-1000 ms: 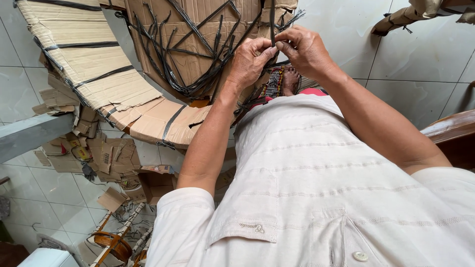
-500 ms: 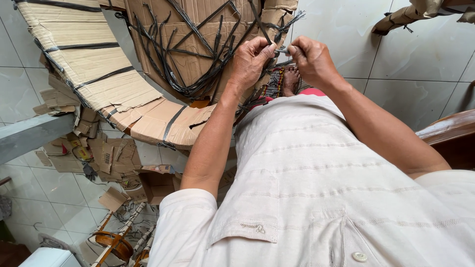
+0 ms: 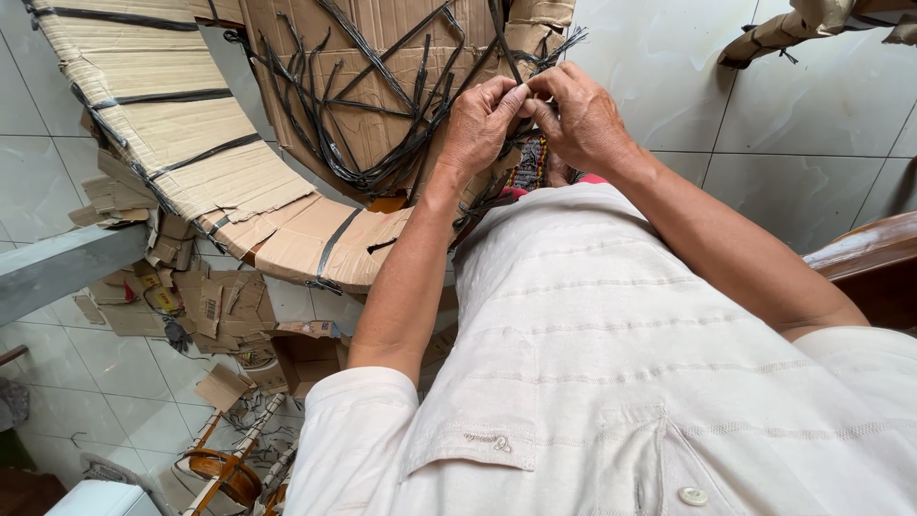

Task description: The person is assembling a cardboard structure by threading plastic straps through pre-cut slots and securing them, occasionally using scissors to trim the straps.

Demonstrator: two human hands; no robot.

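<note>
1. Two hands meet at the top centre, over a flattened cardboard sheet [image 3: 382, 57] criss-crossed with black plastic straps [image 3: 363, 143].
2. Left hand [image 3: 482, 124] pinches shut on a strap end; its fingertips are hidden against the other hand.
3. Right hand [image 3: 578, 115] also pinches shut; the strap [image 3: 501, 38] runs steeply up, cut off by the frame's top edge.

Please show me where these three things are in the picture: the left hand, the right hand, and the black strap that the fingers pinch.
left hand [image 3: 480, 122], head view, on the back of the hand.
right hand [image 3: 583, 115], head view, on the back of the hand.
black strap [image 3: 501, 38], head view, on the stretch above the fingers.
</note>
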